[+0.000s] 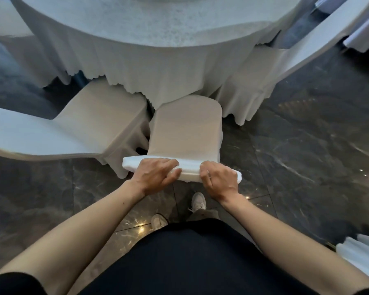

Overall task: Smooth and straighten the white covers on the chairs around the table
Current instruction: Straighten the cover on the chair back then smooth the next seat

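The person wears a black top (190,265), sleeves (6,284) ending above bare forearms (83,226), and white sneakers (199,201)

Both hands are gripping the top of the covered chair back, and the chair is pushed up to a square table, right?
Not quite: the head view shows the table is round, not square. The left hand and right hand do grip the top of the covered chair back, pushed up to that table.

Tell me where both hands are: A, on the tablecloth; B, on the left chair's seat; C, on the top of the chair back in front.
C: the left hand and right hand both grip the top edge of the white-covered chair back, side by side.
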Demonstrator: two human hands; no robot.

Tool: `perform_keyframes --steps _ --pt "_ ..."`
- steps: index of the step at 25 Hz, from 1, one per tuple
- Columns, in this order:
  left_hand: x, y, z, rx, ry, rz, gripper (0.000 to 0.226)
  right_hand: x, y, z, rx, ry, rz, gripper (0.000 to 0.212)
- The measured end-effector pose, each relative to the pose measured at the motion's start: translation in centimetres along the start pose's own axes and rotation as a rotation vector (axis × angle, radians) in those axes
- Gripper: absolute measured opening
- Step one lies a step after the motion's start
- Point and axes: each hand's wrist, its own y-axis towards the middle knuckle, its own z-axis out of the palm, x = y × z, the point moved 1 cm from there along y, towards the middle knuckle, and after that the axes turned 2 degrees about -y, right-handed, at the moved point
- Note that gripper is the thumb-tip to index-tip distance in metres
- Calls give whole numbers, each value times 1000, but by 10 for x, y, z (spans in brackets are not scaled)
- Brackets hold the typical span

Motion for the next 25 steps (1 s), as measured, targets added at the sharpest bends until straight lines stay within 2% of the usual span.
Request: perform_keyframes --steps 5,10,20,25 --pt "9 0 3 -77 7 -53 41 -2 1 4 -113 -43 33 44" --pt "17 26 9 -53 33 -57 38 -16 25 11 -208 -56 79 45" --pt "94 167 -4 -74 91 -270 54 -37 195 4 -244 0 49 39" --pt "122 207 -12 -114 65 -345 56 -42 255 8 -231 28 -18 38"
